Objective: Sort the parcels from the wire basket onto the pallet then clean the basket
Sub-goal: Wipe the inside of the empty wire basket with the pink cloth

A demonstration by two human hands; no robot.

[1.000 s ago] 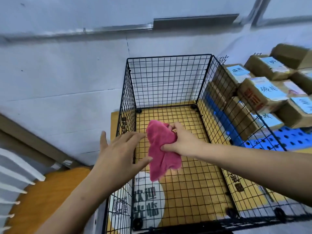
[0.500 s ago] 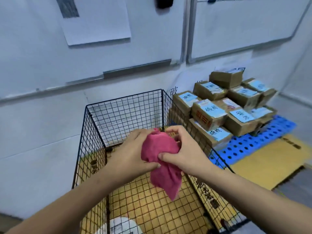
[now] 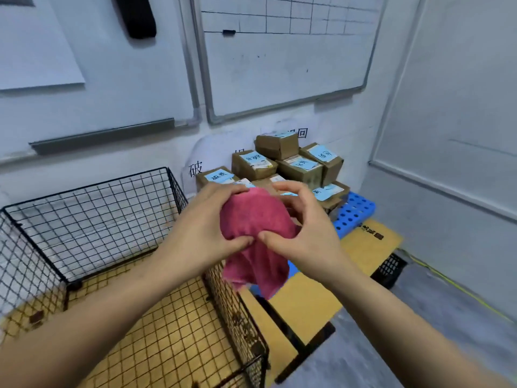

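Note:
Both hands hold a pink cloth (image 3: 256,219) in the air above the right wall of the black wire basket (image 3: 92,208). My left hand (image 3: 204,228) grips its left side, and my right hand (image 3: 305,231) pinches its right side, thumbs nearly meeting at the cloth's front. The cloth's lower end hangs loose. The basket holds no parcels; its mesh floor lies over yellow board. Several brown parcels (image 3: 300,163) with blue labels are stacked on the blue pallet (image 3: 355,211) behind my hands, partly hidden by them.
A whiteboard (image 3: 279,57) hangs on the wall above the parcels. Yellow boards (image 3: 369,245) lie on black crates right of the basket, with grey floor (image 3: 419,326) beyond. A white wall panel closes the right side.
The view swung up and to the right. My left hand came onto the cloth, and both hands carried it from over the basket floor to above the basket's right wall.

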